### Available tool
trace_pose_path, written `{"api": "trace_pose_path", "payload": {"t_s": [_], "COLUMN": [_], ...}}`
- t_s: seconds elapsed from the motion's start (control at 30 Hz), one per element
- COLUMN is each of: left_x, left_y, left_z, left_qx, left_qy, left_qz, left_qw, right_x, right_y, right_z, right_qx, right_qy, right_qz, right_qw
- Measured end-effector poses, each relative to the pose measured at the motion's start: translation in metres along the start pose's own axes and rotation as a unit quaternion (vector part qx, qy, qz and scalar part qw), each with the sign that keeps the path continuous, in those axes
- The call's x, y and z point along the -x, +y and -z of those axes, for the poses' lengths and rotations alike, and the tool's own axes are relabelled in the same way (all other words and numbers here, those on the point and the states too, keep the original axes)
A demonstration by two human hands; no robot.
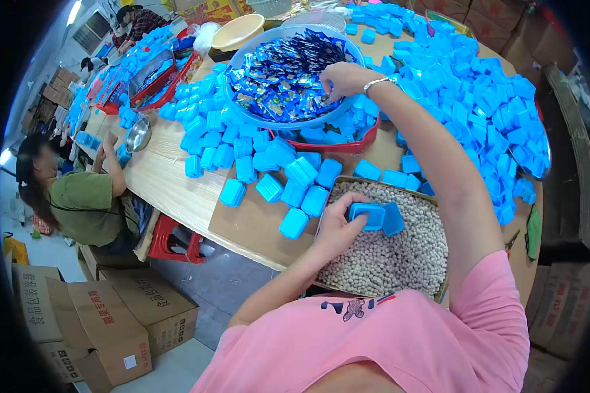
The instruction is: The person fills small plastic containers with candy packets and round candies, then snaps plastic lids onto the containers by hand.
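Note:
My left hand (342, 226) is closed around a small blue plastic box (372, 217), whose lid (393, 219) hangs open to the right. Below it lies a shallow carton of pale round pellets (400, 259). At the top, my right hand (345, 81) reaches over a large blue basin (237, 108) heaped with shiny dark-blue packets (285, 75). Its fingers are bent together at the right side of the heap; whether a packet is between them is hidden.
Closed blue boxes (269, 187) lie left of the carton, and a big pile of open ones (452, 98) covers the right. A red tray (334, 145) sits beneath the basin. One co-worker (85, 196) sits at the left near a metal bowl (138, 135). Cardboard cartons (111, 327) stand on the floor.

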State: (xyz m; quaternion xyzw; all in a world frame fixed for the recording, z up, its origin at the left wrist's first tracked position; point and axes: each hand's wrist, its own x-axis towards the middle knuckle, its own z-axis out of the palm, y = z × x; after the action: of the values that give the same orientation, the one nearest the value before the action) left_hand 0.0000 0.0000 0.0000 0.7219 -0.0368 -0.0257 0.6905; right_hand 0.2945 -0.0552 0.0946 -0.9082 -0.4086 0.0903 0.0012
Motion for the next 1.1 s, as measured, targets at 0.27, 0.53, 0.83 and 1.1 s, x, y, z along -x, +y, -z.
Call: {"api": "trace_pose_path", "payload": {"t_s": [0.27,0.53,0.83,1.1], "left_x": [-0.003,-0.006,-0.003,0.005], "left_y": [0.006,-0.006,0.001,-0.001], "left_z": [-0.001,0.001,0.004,-0.009], "left_qx": [0.009,0.042,0.279,0.144], "left_qy": [-0.011,0.053,0.023,-0.043], "left_qz": [0.028,-0.024,0.117,0.032], "left_qw": [1.0,0.997,0.953,0.988], "right_x": [-0.011,0.012,0.24,0.265], "right_y": [-0.015,-0.003,-0.059,-0.107], "right_z": [-0.004,-0.022,-0.04,-0.065], "right_qx": [-0.007,-0.01,-0.367,-0.292], "right_qy": [0.076,0.228,0.109,0.229], "right_qz": [0.154,0.162,0.092,-0.014], "right_qw": [0.985,0.96,0.919,0.928]}}
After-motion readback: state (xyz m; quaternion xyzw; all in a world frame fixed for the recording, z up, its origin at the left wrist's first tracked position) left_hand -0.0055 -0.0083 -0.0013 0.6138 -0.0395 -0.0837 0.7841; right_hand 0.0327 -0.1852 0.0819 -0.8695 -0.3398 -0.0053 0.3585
